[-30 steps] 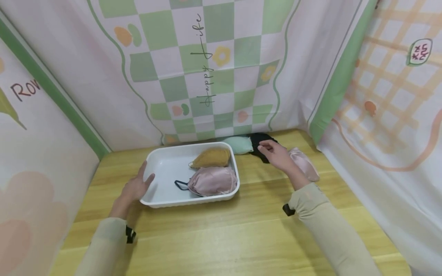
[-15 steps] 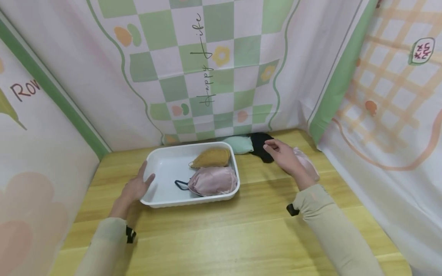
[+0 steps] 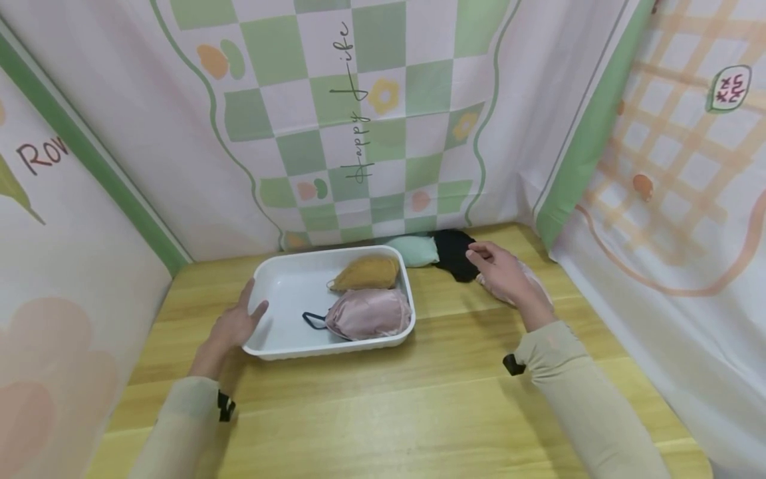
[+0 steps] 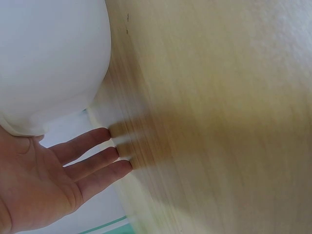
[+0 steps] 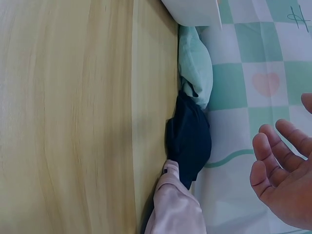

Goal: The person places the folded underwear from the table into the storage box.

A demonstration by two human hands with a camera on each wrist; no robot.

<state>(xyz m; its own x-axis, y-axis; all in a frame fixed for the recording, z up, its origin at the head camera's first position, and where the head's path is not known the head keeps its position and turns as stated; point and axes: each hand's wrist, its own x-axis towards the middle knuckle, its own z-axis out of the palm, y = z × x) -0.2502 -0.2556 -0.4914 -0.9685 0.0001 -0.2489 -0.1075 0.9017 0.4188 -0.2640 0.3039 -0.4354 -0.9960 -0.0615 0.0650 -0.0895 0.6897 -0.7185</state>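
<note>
My left hand (image 3: 235, 326) holds the left rim of a white tray (image 3: 281, 354), thumb inside and fingers outside. In the left wrist view, three of its fingers (image 4: 100, 175) extend straight beneath the tray wall. Inside the tray lie a mustard cloth item (image 3: 366, 274) with a thin loop and a pink satin item (image 3: 370, 315) with a dark loop. My right hand (image 3: 501, 271) hovers, fingers loosely bent and holding nothing, over a second pink satin item (image 5: 178, 209), partly covering it in the head view. A crumpled black cloth item (image 3: 453, 256) lies just left of that hand.
A mint-green cloth item (image 3: 414, 251) lies between the tray and the black one, along the table's back edge. The wooden table (image 3: 383, 412) meets a printed curtain (image 3: 383, 133) behind, with further hangings at both sides.
My right hand has moved right, from over the black cloth item to over the pink one, uncovering more of the black. The left hand and the tray have stayed put.
</note>
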